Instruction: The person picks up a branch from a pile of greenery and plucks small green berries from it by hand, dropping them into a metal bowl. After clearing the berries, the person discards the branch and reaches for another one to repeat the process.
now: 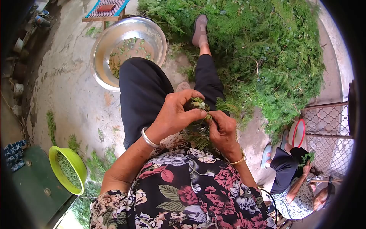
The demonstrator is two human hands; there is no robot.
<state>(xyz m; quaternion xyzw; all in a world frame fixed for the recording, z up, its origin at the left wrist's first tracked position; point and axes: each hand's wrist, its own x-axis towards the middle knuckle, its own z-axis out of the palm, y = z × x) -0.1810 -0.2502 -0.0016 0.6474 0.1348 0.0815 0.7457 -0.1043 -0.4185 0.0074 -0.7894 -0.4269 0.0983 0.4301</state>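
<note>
Over my lap my left hand (177, 110) is closed, thumb and fingers gripping a small evergreen sprig (199, 104) with pale green berry-like cones. My right hand (223, 129) pinches the lower part of the same sprig, close beside the left fingertips. More green foliage (202, 139) hangs below the hands against my lap. Ahead and to the left stands a wide metal basin (99, 72), with green cones scattered over its bottom. My left knee partly covers its near edge.
A large heap of evergreen branches (267, 49) spreads ahead and right. At left, a lime-green bowl (83, 175) holds many small green cones. A woven-top stool (103, 15) stands behind the basin. Another person (293, 191) sits at lower right, holding a sprig near a red-rimmed basin (301, 131).
</note>
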